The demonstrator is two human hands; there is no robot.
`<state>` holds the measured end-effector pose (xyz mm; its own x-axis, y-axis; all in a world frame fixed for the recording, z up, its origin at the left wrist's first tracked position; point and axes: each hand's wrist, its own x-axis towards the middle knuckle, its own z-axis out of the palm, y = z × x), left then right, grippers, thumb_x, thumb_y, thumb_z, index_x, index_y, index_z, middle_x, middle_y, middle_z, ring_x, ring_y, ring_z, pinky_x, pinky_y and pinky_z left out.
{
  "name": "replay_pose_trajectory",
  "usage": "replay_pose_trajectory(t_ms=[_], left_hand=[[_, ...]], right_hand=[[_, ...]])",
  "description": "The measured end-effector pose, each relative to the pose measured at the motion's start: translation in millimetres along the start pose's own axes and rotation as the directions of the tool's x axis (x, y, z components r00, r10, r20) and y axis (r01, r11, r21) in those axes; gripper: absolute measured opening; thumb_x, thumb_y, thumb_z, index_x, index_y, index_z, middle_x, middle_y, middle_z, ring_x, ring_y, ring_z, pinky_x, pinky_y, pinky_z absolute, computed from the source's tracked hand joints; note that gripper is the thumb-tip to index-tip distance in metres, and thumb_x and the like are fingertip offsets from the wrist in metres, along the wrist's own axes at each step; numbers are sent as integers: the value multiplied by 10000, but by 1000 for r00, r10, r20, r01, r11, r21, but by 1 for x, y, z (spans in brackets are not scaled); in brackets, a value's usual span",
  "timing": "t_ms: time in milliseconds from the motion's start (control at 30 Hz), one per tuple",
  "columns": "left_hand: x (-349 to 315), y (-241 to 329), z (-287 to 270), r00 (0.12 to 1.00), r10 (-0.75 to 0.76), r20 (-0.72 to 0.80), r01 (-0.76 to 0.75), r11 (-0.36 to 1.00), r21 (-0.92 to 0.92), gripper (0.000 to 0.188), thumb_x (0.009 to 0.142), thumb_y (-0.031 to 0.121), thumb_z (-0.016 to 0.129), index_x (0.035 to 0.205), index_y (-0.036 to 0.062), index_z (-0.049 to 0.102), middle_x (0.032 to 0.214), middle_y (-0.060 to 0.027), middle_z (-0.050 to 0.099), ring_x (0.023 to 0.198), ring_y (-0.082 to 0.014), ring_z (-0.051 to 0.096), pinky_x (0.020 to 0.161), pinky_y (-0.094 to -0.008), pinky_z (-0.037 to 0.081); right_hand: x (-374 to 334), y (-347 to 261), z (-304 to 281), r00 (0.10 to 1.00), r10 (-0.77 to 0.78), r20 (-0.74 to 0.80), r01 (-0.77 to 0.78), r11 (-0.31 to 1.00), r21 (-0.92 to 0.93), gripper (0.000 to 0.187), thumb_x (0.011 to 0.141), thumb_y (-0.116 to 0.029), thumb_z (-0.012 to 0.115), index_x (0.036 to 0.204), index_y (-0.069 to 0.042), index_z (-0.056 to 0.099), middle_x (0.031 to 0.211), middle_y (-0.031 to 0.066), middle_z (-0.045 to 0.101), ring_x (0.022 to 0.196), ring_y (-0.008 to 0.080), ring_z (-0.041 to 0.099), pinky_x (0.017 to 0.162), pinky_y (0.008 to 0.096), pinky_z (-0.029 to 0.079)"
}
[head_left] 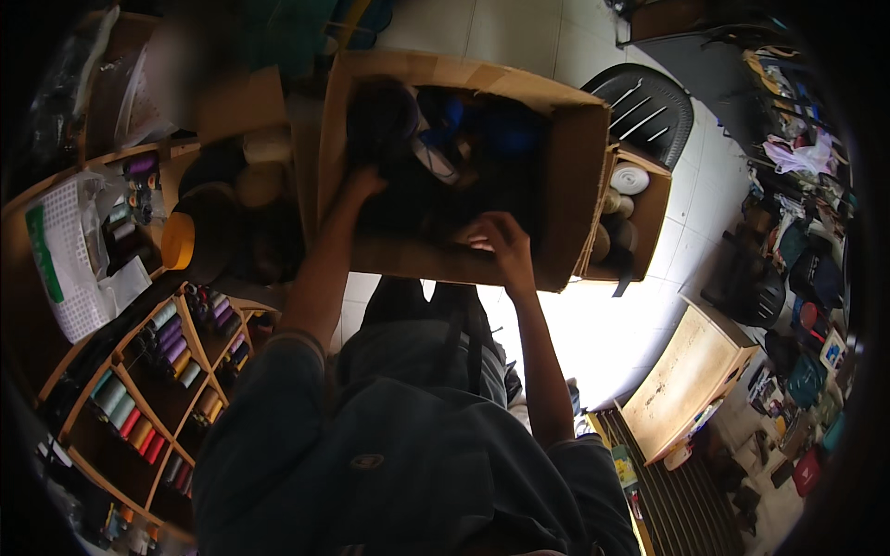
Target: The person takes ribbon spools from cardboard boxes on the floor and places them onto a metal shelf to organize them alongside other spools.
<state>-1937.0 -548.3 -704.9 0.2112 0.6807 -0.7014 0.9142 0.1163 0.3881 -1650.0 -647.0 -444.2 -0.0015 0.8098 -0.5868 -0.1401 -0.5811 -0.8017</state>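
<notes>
An open cardboard box (pixel 567 176) is in front of me, with deep shadow over much of its inside. Among its dark contents I make out a blue item (pixel 508 134) and a pale, whitish item (pixel 434 159). My left hand (pixel 369 182) reaches in at the left side, and its fingers fade into the dark there. Near the front wall of the box, my right hand (pixel 502 239) hangs over the opening with its fingers bent and slightly apart. Nothing shows between them.
A smaller carton (pixel 654 199) with rolls, one a white roll (pixel 629 179), stands right of the box, near a black chair (pixel 649 97). Shelves of thread spools (pixel 167 343) line my left, beside a yellow-edged roll (pixel 178 241). A wooden cabinet (pixel 681 385) and heaped goods (pixel 802 250) are at right.
</notes>
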Motion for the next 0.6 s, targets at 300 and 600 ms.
replay_pose_trajectory(t_ms=[300, 600], left_hand=[[20, -9, 7, 995, 64, 70, -62, 998, -27, 908, 575, 262, 808, 1338, -3, 392, 1379, -244, 372, 1296, -364, 340, 1079, -389, 310], [-25, 24, -7, 870, 317, -378, -280, 948, 151, 750, 553, 271, 816, 1198, 15, 531, 1098, -212, 605, 1038, -347, 574, 923, -401, 457]], right_hand=[[20, 29, 25, 996, -32, -80, 35, 999, 37, 212, 910, -119, 534, 1062, 25, 561, 922, 114, 634, 827, 179, 642, 753, 296, 516], [12, 29, 38, 998, -46, -41, 47, 999, 22, 220, 898, -141, 561, 1053, 16, 569, 958, 112, 634, 858, 187, 638, 760, 301, 508]])
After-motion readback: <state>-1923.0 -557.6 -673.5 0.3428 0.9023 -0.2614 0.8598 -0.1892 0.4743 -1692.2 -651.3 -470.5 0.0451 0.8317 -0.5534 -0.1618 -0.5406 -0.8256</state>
